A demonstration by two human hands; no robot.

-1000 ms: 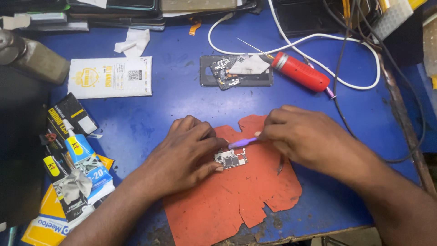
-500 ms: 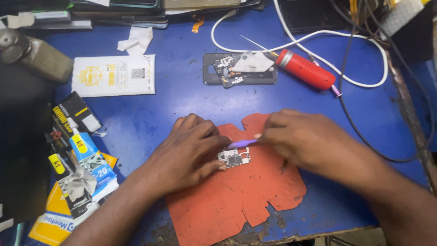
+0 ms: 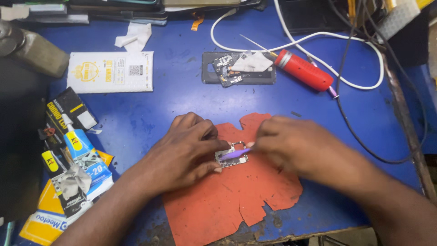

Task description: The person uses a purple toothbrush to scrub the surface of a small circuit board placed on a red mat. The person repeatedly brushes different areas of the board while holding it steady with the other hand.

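Note:
A small circuit board [image 3: 233,157] lies on a torn orange-red mat [image 3: 236,196] on the blue table. My left hand [image 3: 184,152] presses down on the board's left side with its fingertips. My right hand [image 3: 300,148] holds a thin purple tool [image 3: 234,154] whose tip rests across the board. The right hand looks blurred. Most of the board is covered by my fingers.
An opened phone body [image 3: 239,68] lies at the back with a red-handled tool [image 3: 304,70] and a white cable [image 3: 359,50] beside it. A white packet [image 3: 110,72] lies back left. Glue tubes and boxes [image 3: 75,155] crowd the left edge. Black wires hang at right.
The purple tool's tip has slid left and down across the board, with my right hand moving. My left hand stays pressed on the board.

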